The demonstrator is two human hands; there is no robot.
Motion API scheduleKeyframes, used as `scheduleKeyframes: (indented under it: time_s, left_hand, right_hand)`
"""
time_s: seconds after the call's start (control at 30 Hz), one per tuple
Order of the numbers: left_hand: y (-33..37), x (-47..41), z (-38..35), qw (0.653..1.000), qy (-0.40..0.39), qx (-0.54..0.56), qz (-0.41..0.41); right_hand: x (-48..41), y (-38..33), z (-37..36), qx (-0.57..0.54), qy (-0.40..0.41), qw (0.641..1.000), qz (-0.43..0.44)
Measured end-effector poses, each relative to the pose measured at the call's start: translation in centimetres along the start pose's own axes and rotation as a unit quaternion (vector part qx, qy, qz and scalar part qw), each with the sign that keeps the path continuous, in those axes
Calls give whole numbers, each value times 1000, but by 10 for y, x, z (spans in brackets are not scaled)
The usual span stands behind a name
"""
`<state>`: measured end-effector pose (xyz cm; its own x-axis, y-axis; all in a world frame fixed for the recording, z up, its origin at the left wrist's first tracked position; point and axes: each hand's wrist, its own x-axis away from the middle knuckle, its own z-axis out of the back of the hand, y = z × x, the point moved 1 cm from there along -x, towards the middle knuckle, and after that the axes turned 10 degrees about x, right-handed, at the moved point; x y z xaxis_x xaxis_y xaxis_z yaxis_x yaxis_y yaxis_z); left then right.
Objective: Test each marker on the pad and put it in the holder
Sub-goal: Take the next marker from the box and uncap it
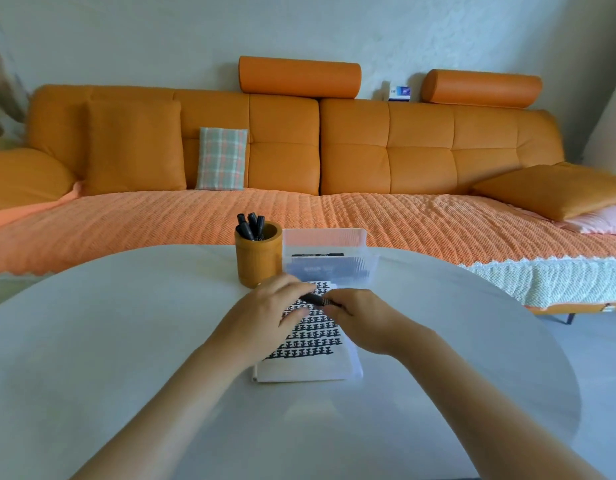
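Note:
A white pad (308,367) lies on the round table, most of its page filled with rows of black marks. Over its far half, my left hand (272,306) and my right hand (360,315) both grip one black marker (315,299), which lies level between them. Whether its cap is on I cannot tell. Just beyond my left hand stands an orange-brown cylindrical holder (258,259) with several black markers (251,227) upright in it. To the right of the holder sits a clear plastic box (329,258) with dark markers inside.
The white round table (126,341) curves away on both sides and in front. Beyond it runs an orange sofa (299,150) with a checked cushion (221,158) and a quilted orange cover. Grey floor shows at the right.

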<state>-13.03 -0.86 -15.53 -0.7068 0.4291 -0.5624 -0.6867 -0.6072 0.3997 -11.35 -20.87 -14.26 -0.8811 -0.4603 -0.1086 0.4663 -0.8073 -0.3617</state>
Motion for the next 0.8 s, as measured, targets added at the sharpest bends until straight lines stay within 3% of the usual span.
scheduleKeyframes:
  time_s: [0.13, 0.27, 0.37, 0.5, 0.6, 0.7, 0.8]
  left_hand:
    - [-4, 7, -9, 999, -10, -26, -22]
    - [-1, 7, -17, 999, -28, -32, -29]
    - [0, 5, -21, 999, -33, -23, -12]
    - [1, 1, -23, 993, -65, 46, 85]
    - [0, 0, -21, 990, -62, 83, 90]
    - [-3, 1, -21, 998, -55, 39, 18]
    - [-2, 1, -22, 998, -65, 11, -23]
  right_hand:
    - [5, -2, -6, 21, -34, 999, 3]
    - [16, 2, -14, 17, -13, 1000, 11]
    - [20, 8, -19, 38, 48, 997, 40]
    - [21, 11, -19, 185, 157, 963, 115]
    - [24, 8, -17, 222, 176, 950, 128]
    - [25, 8, -17, 89, 66, 993, 48]
    - [25, 15, -14, -57, -16, 998, -17]
